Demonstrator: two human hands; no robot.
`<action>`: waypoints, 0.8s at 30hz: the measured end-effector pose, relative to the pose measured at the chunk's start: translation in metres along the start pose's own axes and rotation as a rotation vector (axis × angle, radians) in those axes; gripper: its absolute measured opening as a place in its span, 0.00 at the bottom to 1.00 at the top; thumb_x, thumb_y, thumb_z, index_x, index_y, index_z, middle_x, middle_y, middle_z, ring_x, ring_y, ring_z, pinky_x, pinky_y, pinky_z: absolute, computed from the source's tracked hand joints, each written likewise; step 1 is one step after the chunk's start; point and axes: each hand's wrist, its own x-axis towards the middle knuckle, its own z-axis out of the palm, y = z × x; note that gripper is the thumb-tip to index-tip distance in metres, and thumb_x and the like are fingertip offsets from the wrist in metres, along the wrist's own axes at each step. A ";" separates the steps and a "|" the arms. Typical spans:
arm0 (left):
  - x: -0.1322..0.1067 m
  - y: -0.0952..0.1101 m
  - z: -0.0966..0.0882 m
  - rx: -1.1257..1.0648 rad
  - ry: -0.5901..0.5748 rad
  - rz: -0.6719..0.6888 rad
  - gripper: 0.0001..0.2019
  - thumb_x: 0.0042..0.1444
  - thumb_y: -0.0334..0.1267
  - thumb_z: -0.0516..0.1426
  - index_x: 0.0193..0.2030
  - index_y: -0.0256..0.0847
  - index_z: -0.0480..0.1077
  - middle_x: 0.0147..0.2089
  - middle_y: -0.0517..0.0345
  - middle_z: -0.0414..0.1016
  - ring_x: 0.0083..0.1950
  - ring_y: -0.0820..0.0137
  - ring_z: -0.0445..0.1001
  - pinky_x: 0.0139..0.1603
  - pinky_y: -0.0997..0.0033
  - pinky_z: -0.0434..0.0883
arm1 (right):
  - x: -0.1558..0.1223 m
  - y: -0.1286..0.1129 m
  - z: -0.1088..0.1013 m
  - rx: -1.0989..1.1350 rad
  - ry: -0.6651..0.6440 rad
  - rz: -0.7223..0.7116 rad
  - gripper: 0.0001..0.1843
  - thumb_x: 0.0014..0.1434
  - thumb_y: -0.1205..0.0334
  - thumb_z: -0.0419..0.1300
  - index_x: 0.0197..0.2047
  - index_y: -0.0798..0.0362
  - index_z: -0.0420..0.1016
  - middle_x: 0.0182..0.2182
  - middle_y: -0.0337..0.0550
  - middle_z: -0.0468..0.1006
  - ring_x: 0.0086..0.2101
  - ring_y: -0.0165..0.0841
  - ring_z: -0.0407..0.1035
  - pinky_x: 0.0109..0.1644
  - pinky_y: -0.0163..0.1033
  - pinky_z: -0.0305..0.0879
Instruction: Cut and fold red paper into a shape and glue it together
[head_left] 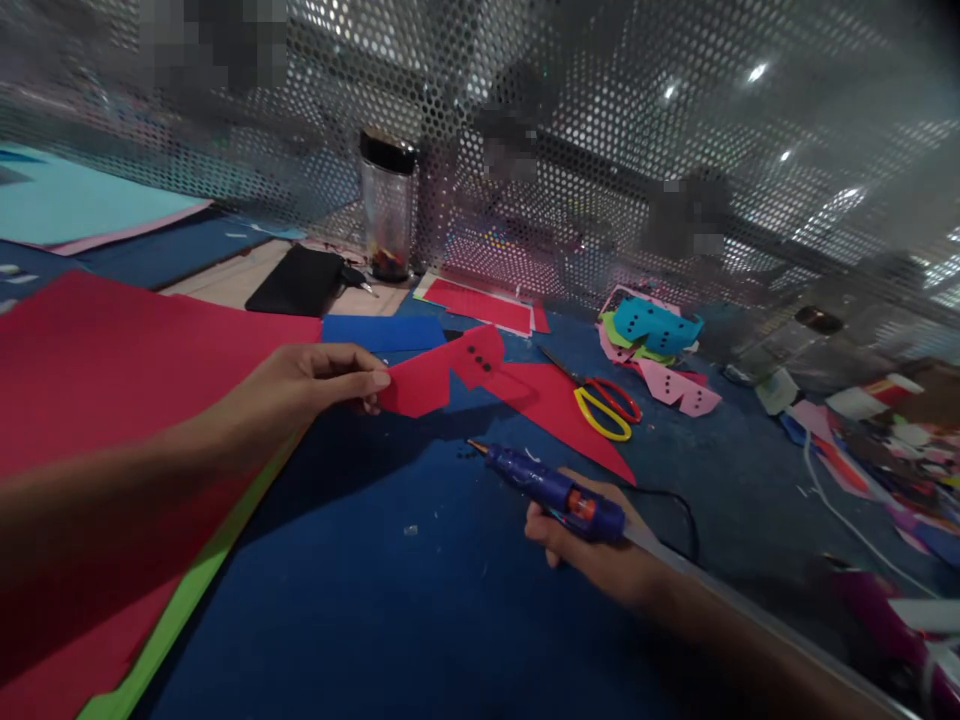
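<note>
Between thumb and fingers, my left hand (330,380) pinches the left end of a red paper cutout (420,385). Several dark dots sit in a row on the cutout's far right end. My right hand (589,545) grips a blue glue gun (544,485) with a glue stick running out of its back. The gun's nozzle points up and left, below the cutout and apart from it. A few small dark dots (469,455) lie on the blue table (360,600) near the nozzle tip.
Scissors (604,410) with red and yellow handles rest on red paper (547,400). Dotted cutouts (652,325) are piled at back right. Red sheets (150,380) cover the left side. A lidded jar (388,210) stands by the perforated metal screen (480,200). Scraps (907,430) and cords lie right.
</note>
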 end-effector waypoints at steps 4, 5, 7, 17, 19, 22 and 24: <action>0.002 0.005 0.017 0.024 -0.054 0.087 0.12 0.59 0.50 0.66 0.34 0.44 0.79 0.32 0.60 0.78 0.38 0.69 0.75 0.43 0.70 0.71 | -0.003 -0.005 0.000 -0.094 0.016 -0.095 0.18 0.59 0.45 0.69 0.36 0.52 0.74 0.30 0.39 0.75 0.29 0.30 0.70 0.31 0.34 0.69; 0.001 0.007 0.021 0.047 -0.065 0.090 0.12 0.59 0.50 0.65 0.34 0.44 0.79 0.32 0.60 0.78 0.38 0.69 0.75 0.42 0.71 0.71 | -0.003 -0.007 0.000 -0.106 0.021 -0.107 0.18 0.59 0.45 0.68 0.35 0.52 0.74 0.30 0.40 0.75 0.29 0.30 0.70 0.31 0.35 0.69; -0.001 0.009 0.026 0.084 -0.071 0.089 0.12 0.59 0.50 0.65 0.33 0.44 0.78 0.32 0.60 0.78 0.37 0.69 0.75 0.41 0.71 0.71 | -0.002 -0.010 0.002 -0.120 0.038 -0.117 0.18 0.60 0.44 0.67 0.36 0.52 0.73 0.30 0.41 0.75 0.29 0.31 0.70 0.30 0.36 0.69; -0.007 0.008 0.032 0.145 -0.084 0.126 0.13 0.54 0.51 0.65 0.31 0.43 0.78 0.29 0.59 0.77 0.33 0.68 0.75 0.37 0.70 0.72 | 0.002 -0.012 0.013 -0.335 0.122 -0.259 0.13 0.64 0.51 0.64 0.34 0.50 0.70 0.28 0.37 0.73 0.26 0.29 0.66 0.29 0.34 0.61; -0.010 0.009 0.033 0.158 -0.083 0.146 0.14 0.53 0.51 0.65 0.32 0.42 0.78 0.29 0.59 0.77 0.33 0.68 0.75 0.36 0.70 0.71 | 0.002 -0.009 0.013 -0.344 0.140 -0.300 0.11 0.64 0.54 0.64 0.35 0.49 0.70 0.29 0.36 0.73 0.26 0.28 0.66 0.30 0.34 0.61; -0.015 0.011 0.033 0.193 -0.098 0.177 0.15 0.55 0.52 0.65 0.33 0.42 0.79 0.31 0.57 0.79 0.34 0.68 0.76 0.38 0.70 0.71 | 0.002 -0.005 0.014 -0.364 0.161 -0.382 0.05 0.63 0.61 0.64 0.39 0.49 0.72 0.32 0.37 0.76 0.29 0.29 0.68 0.34 0.34 0.64; -0.017 0.012 0.034 0.218 -0.105 0.195 0.15 0.55 0.53 0.64 0.33 0.42 0.78 0.32 0.57 0.79 0.35 0.68 0.76 0.39 0.69 0.71 | 0.000 -0.004 0.014 -0.414 0.166 -0.402 0.04 0.62 0.63 0.64 0.41 0.49 0.73 0.34 0.39 0.77 0.31 0.30 0.70 0.36 0.34 0.65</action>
